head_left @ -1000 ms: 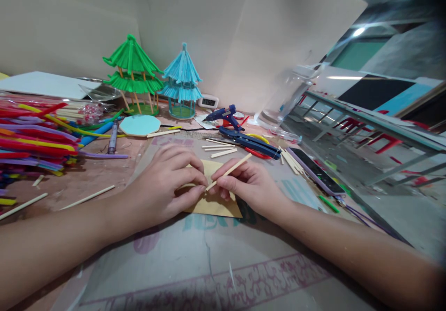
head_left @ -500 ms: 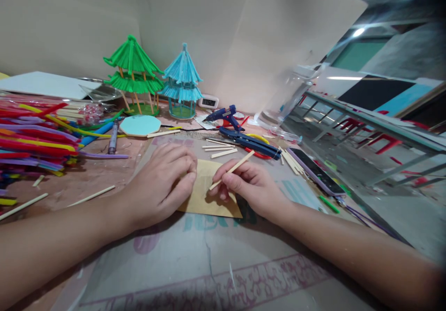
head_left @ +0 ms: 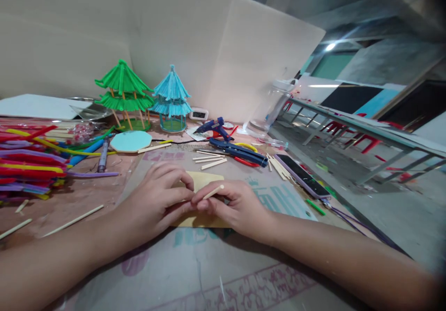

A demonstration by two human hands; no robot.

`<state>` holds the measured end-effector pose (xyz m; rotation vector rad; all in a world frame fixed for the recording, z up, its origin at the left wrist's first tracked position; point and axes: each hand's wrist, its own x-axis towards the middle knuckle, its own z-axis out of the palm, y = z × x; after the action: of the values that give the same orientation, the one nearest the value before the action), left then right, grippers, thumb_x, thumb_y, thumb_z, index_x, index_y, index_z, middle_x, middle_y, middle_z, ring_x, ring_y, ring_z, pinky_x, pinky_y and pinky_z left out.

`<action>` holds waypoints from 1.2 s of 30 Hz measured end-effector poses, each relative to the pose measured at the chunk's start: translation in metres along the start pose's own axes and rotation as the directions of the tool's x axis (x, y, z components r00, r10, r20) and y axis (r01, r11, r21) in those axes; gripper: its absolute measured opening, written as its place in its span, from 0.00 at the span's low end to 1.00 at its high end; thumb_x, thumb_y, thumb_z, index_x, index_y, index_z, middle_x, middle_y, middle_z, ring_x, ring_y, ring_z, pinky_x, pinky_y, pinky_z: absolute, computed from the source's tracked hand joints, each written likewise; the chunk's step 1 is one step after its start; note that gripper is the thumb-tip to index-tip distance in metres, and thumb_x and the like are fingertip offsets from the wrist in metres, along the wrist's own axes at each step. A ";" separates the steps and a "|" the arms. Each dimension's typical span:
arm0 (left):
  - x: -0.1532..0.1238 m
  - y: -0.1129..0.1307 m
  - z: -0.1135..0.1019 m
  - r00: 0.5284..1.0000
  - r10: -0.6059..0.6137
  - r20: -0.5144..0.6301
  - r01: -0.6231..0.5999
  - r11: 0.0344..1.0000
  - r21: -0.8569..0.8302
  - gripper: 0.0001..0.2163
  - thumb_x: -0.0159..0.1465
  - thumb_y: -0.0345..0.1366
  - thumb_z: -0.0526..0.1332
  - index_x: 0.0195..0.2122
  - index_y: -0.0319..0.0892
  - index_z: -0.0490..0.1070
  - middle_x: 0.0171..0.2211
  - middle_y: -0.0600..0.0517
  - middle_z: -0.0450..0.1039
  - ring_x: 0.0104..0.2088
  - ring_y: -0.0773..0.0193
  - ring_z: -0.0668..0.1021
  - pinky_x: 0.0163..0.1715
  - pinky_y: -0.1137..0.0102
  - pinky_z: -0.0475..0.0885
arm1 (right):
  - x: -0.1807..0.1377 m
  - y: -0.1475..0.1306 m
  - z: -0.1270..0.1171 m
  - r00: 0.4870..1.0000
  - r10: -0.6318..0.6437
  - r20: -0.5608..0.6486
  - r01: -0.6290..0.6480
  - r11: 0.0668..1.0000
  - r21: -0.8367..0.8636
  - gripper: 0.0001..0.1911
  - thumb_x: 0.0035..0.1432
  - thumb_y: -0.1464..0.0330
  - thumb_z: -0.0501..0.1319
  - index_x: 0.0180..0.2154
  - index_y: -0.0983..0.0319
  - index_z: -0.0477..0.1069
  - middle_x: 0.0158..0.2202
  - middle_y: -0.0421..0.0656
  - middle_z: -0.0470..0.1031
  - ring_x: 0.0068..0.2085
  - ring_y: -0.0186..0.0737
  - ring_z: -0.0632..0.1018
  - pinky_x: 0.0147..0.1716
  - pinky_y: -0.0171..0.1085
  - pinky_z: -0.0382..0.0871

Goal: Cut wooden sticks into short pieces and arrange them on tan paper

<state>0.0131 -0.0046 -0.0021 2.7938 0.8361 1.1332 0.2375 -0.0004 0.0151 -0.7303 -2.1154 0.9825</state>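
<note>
My right hand (head_left: 240, 206) pinches a thin pale wooden stick (head_left: 213, 192) between thumb and index finger, its near end angled up to the right. Close against it, my left hand (head_left: 156, 195) is curled with thumb and fingers drawn together, meeting the right fingertips. Whatever lies between the left fingers is hidden. Both hands are over a tan-yellow sheet (head_left: 205, 178), which rests on a printed grey covering (head_left: 167, 274). Short cut sticks (head_left: 213, 164) lie just beyond the sheet.
Behind stand a green model pavilion (head_left: 127, 102) and a blue one (head_left: 172, 100). A glue gun (head_left: 216, 126), a dark blue-handled tool (head_left: 240, 152) and a phone (head_left: 302, 175) lie to the right. Colourful pipe cleaners (head_left: 31, 167) and a pale blue octagon (head_left: 130, 141) are on the left.
My right hand has moved left with the stick and now meets my left hand. The stick has turned to point more toward me. The camera view has shifted slightly.
</note>
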 end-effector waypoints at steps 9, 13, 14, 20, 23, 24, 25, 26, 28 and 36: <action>-0.003 -0.001 0.004 0.999 -0.033 0.030 0.034 0.999 -0.005 0.06 0.74 0.34 0.58 0.39 0.43 0.71 0.39 0.52 0.73 0.44 0.59 0.72 0.48 0.64 0.62 | 0.000 0.001 -0.001 0.993 0.118 0.011 -0.118 0.978 0.171 0.09 0.67 0.64 0.63 0.37 0.61 0.78 0.31 0.41 0.82 0.30 0.33 0.79 0.33 0.31 0.73; -0.004 -0.002 0.004 0.997 -0.074 0.030 0.074 0.997 -0.024 0.12 0.76 0.35 0.52 0.35 0.43 0.69 0.37 0.52 0.73 0.42 0.59 0.72 0.48 0.63 0.62 | 0.007 0.010 -0.006 0.964 0.252 0.087 -0.254 0.770 0.585 0.19 0.63 0.52 0.67 0.36 0.62 0.74 0.27 0.41 0.81 0.25 0.31 0.77 0.27 0.29 0.71; -0.004 -0.002 0.004 0.996 -0.080 0.029 0.080 0.996 -0.024 0.12 0.76 0.34 0.51 0.35 0.43 0.70 0.37 0.52 0.73 0.42 0.60 0.72 0.47 0.63 0.62 | 0.008 0.012 -0.008 0.961 0.246 0.124 -0.265 0.712 0.651 0.20 0.61 0.52 0.69 0.37 0.62 0.73 0.28 0.42 0.81 0.25 0.31 0.78 0.26 0.29 0.71; -0.002 0.000 0.001 0.996 -0.087 0.003 0.087 0.996 -0.015 0.07 0.75 0.35 0.56 0.42 0.45 0.73 0.41 0.52 0.75 0.45 0.59 0.73 0.49 0.63 0.63 | 0.012 0.016 -0.010 0.938 0.240 0.248 -0.342 0.555 0.758 0.16 0.60 0.59 0.71 0.38 0.60 0.67 0.29 0.42 0.83 0.26 0.33 0.80 0.25 0.30 0.72; -0.001 0.002 -0.001 0.997 -0.074 -0.019 0.073 0.997 -0.030 0.06 0.74 0.35 0.58 0.42 0.45 0.74 0.41 0.52 0.76 0.46 0.59 0.73 0.51 0.62 0.63 | 0.013 0.016 -0.009 0.928 0.257 0.270 -0.370 0.555 0.745 0.17 0.60 0.61 0.72 0.38 0.60 0.66 0.30 0.42 0.84 0.25 0.32 0.80 0.24 0.29 0.73; -0.001 0.002 -0.002 0.998 -0.059 -0.022 0.058 0.998 -0.028 0.06 0.74 0.35 0.58 0.41 0.45 0.74 0.40 0.52 0.76 0.46 0.59 0.73 0.50 0.63 0.63 | 0.013 0.016 -0.009 0.925 0.261 0.275 -0.377 0.559 0.738 0.17 0.60 0.61 0.72 0.37 0.60 0.66 0.30 0.42 0.84 0.24 0.32 0.80 0.24 0.29 0.73; -0.001 0.003 -0.003 0.999 -0.045 -0.027 0.044 0.999 -0.024 0.05 0.74 0.35 0.59 0.41 0.45 0.74 0.40 0.52 0.76 0.45 0.59 0.73 0.50 0.63 0.63 | 0.014 0.017 -0.009 0.923 0.269 0.276 -0.383 0.562 0.733 0.17 0.59 0.61 0.73 0.37 0.60 0.67 0.30 0.42 0.84 0.24 0.31 0.79 0.24 0.29 0.74; 0.000 0.003 -0.004 0.999 -0.030 -0.028 0.030 0.999 -0.022 0.05 0.73 0.34 0.60 0.41 0.45 0.74 0.39 0.53 0.76 0.44 0.60 0.74 0.49 0.64 0.63 | 0.014 0.018 -0.009 0.920 0.282 0.273 -0.389 0.564 0.729 0.17 0.58 0.61 0.74 0.37 0.60 0.68 0.30 0.42 0.84 0.24 0.31 0.79 0.24 0.29 0.74; 0.000 0.003 -0.005 1.000 -0.015 -0.027 0.015 1.000 -0.025 0.04 0.73 0.33 0.60 0.41 0.45 0.75 0.38 0.53 0.76 0.43 0.60 0.74 0.49 0.64 0.63 | 0.015 0.019 -0.009 0.914 0.307 0.265 -0.398 0.559 0.727 0.17 0.56 0.61 0.75 0.36 0.61 0.70 0.29 0.41 0.84 0.23 0.30 0.79 0.23 0.28 0.74; -0.001 0.001 -0.005 0.999 -0.023 -0.036 0.021 0.999 -0.036 0.03 0.72 0.33 0.61 0.41 0.45 0.75 0.38 0.53 0.76 0.43 0.60 0.74 0.48 0.64 0.64 | 0.014 0.021 -0.009 0.921 0.320 0.223 -0.377 0.581 0.722 0.15 0.55 0.65 0.76 0.36 0.62 0.72 0.28 0.40 0.83 0.23 0.29 0.78 0.21 0.26 0.74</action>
<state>0.0098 -0.0068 0.0010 2.7366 0.8389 1.1871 0.2399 0.0253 0.0078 -0.6698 -1.3761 1.9705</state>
